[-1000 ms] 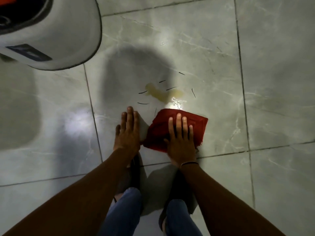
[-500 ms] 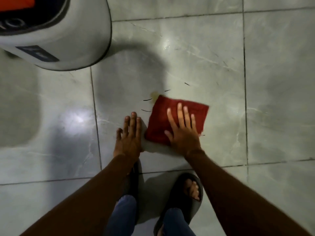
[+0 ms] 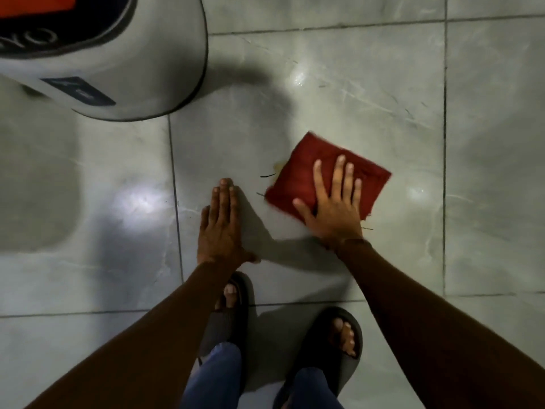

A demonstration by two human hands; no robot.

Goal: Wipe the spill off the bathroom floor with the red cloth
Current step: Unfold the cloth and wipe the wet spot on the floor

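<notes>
The red cloth (image 3: 362, 172) lies folded flat on the grey tiled floor (image 3: 354, 84). My right hand (image 3: 334, 206) presses down on its near half with fingers spread. A small yellowish edge of the spill (image 3: 278, 165) shows at the cloth's left corner; the rest is hidden under the cloth. A few short dark strands (image 3: 267, 175) lie on the tile just left of it. My left hand (image 3: 221, 225) rests palm-down on the bare floor, left of the cloth, fingers together, holding nothing.
A large white appliance (image 3: 118, 69) with a dark rim stands at the top left, close to the wiped spot. My feet in dark slippers (image 3: 339, 335) are just behind my hands. Bare tile stretches to the right and far side.
My right hand has pushed the cloth forward and rightward over the spill, which was fully visible a second ago. My left hand stayed planted on the floor.
</notes>
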